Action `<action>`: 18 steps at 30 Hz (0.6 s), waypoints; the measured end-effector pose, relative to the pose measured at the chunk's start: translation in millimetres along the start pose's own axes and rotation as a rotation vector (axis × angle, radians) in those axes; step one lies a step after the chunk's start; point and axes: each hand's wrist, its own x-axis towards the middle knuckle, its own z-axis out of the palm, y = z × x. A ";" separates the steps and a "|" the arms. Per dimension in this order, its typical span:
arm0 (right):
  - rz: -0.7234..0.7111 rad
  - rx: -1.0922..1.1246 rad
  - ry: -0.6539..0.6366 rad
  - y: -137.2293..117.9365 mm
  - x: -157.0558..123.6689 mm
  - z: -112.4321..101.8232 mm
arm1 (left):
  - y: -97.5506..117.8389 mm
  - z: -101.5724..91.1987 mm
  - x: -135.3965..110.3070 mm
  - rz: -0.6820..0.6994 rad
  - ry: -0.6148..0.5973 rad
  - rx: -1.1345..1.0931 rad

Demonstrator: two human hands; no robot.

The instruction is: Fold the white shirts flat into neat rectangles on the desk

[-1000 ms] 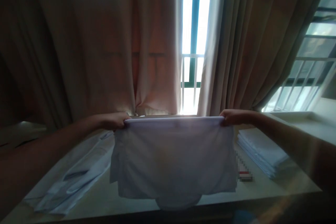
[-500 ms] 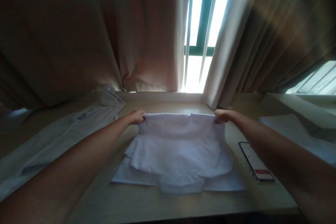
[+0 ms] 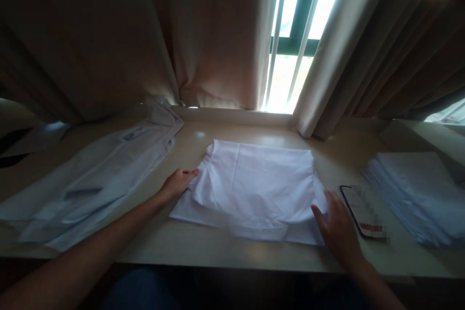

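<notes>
A folded white shirt (image 3: 261, 179) lies on the table in front of me, its collar side toward me and a straight folded edge at the far side. My left hand (image 3: 178, 183) is at the shirt's left edge, thumb and fingers closed on the cloth there; the fingertips are partly hidden. At the right edge, my right hand (image 3: 337, 225) rests against the fabric with thumb and fingers apart.
A phone (image 3: 365, 213) lies just right of my right hand. Beyond it is a stack of folded white cloth (image 3: 417, 189). More white garments (image 3: 98, 174) stretch along the left. Curtains (image 3: 218, 34) and a barred window stand behind the table (image 3: 203, 256).
The far edge of the shirt, held up by both hands before, now lies folded down flat. Both hands have come back toward me to its sides, and the right has let go. The view has shifted.
</notes>
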 end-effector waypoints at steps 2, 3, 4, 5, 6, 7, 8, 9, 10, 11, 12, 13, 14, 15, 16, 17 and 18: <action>0.112 0.053 0.016 2.1 -29.7 7.2 | -9.4 2.4 -25.2 0.067 -0.020 0.046; 0.155 0.081 0.006 3.8 -38.4 10.6 | -11.1 3.5 -35.2 0.100 -0.023 0.087; 0.189 0.109 -0.009 5.4 -43.8 13.1 | -11.1 4.4 -43.8 0.117 -0.018 0.122; 0.209 0.130 -0.028 6.9 -46.7 14.4 | -10.1 5.0 -51.7 0.122 -0.008 0.150; 0.215 0.140 -0.045 8.1 -47.9 14.3 | -8.5 5.3 -59.1 0.119 0.006 0.167; 0.208 0.135 -0.057 8.8 -48.4 13.0 | -7.1 5.1 -66.2 0.113 0.022 0.172; 0.192 0.115 -0.063 8.9 -48.9 10.6 | -6.4 4.4 -73.0 0.107 0.038 0.173; 0.170 0.084 -0.065 8.3 -50.0 7.6 | -7.2 3.2 -79.5 0.105 0.048 0.174; 0.149 0.049 -0.060 7.3 -52.0 4.3 | -9.7 1.6 -85.6 0.101 0.054 0.174; 0.131 0.019 -0.052 6.1 -54.8 1.0 | -14.1 -0.3 -90.9 0.096 0.055 0.172; 0.117 0.000 -0.040 4.8 -58.4 -2.0 | -20.1 -2.2 -95.5 0.087 0.055 0.168; 0.107 -0.004 -0.028 3.8 -62.3 -4.7 | -27.5 -3.9 -99.3 0.075 0.054 0.161; 0.100 0.006 -0.014 3.1 -66.3 -6.9 | -35.5 -5.5 -102.3 0.065 0.052 0.150; 0.103 0.025 0.004 3.0 -70.0 -8.7 | -43.3 -6.7 -104.7 0.055 0.049 0.138; 0.117 0.047 0.024 3.4 -73.1 -10.2 | -50.3 -7.7 -106.6 0.050 0.049 0.127; 0.138 0.068 0.044 3.9 -75.3 -11.4 | -55.7 -8.6 -108.0 0.046 0.061 0.117; 0.161 0.080 0.062 4.5 -76.6 -12.6 | -59.0 -9.4 -108.8 0.038 0.081 0.106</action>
